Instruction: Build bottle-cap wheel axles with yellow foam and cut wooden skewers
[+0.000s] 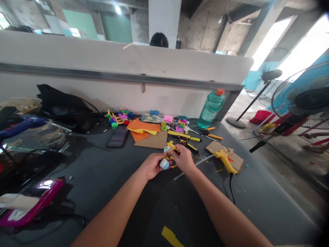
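Plastic bottle cap (164,164), pale blue, sits in the person's left hand (151,166), whose fingers curl around it, with both hands held above the dark grey table (259,206). Just beside it, the right hand (185,159) has its fingers (179,151) pressed together, pinching a yellow craft piece (172,147) next to a small white-and-green cap (167,148); how these pieces connect is hidden. To the right, a yellow hot glue gun (224,160) rests on a cardboard scrap (214,146), near a thin pale strip (195,167). Farther ahead lie orange paper sheets (144,129) on a cardboard sheet (154,140), a yellow-handled cutter (183,136) and a cluster of colourful caps (118,116). A green water bottle (210,109) with an orange lid stands by the wall.
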Demonstrator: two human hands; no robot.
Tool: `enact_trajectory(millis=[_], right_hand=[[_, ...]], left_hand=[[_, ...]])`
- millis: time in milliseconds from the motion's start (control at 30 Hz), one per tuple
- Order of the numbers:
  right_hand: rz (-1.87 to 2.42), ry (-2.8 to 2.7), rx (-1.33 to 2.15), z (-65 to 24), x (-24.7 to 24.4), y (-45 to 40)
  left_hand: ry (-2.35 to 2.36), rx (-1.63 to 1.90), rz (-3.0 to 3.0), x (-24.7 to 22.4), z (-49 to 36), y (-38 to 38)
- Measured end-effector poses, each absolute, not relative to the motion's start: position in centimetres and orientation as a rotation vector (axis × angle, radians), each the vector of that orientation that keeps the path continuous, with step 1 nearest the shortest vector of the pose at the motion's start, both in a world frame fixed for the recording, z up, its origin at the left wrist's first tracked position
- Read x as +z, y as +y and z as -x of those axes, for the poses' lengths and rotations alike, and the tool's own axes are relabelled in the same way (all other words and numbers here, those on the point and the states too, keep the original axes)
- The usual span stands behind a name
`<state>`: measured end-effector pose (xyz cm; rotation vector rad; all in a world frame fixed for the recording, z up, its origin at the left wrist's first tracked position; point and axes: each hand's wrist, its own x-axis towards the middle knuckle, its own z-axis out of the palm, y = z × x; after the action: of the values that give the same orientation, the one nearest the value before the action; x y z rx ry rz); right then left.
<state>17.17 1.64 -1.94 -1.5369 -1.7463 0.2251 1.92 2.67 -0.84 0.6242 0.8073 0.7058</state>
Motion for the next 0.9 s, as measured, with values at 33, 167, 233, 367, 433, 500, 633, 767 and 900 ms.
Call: enact_trajectory(millis=[33, 167, 233, 367, 433, 500, 633, 767, 900], right_hand=[[1.531, -1.749, 0.223, -17.19, -1.87, 1.62], [1.517, -1.748, 0.222, -17.26, -1.67, 1.58], [1.514, -1.740, 0.232, -17.26, -1.61, 1.62], [1.476, -1.551, 0.480, -17.17, -1.51, 1.69], [1.431, -1.438, 0.619, -17.10, -1.47, 1.67], [1.401, -1.398, 0.667, -17.02, -1.47, 1.59], [1.360, -1.428, 0.674, -16.82, -1.53, 1.31], [1.313, -1.471, 0.627, -16.64, -1.56, 1.24], [1.337, -1.406, 0.670, -16.54, -1.74, 1.48]], left_hand=[[0.803, 0.704, -0.620, -0.89, -1.90, 2.68], [0.808, 0.697, -0.610, -1.02, -1.87, 2.69], [0.810, 0.689, -0.616, -1.03, -1.91, 2.66], [0.824, 0.649, -0.661, -1.05, -2.18, 2.51], [0.833, 0.639, -0.711, -1.12, -2.35, 2.42], [0.835, 0.645, -0.750, -1.22, -2.48, 2.34], [0.858, 0.670, -0.770, -1.36, -2.57, 2.27], [0.868, 0.686, -0.774, -1.30, -2.63, 2.17], [0.864, 0.672, -0.747, -1.14, -2.74, 2.03]])
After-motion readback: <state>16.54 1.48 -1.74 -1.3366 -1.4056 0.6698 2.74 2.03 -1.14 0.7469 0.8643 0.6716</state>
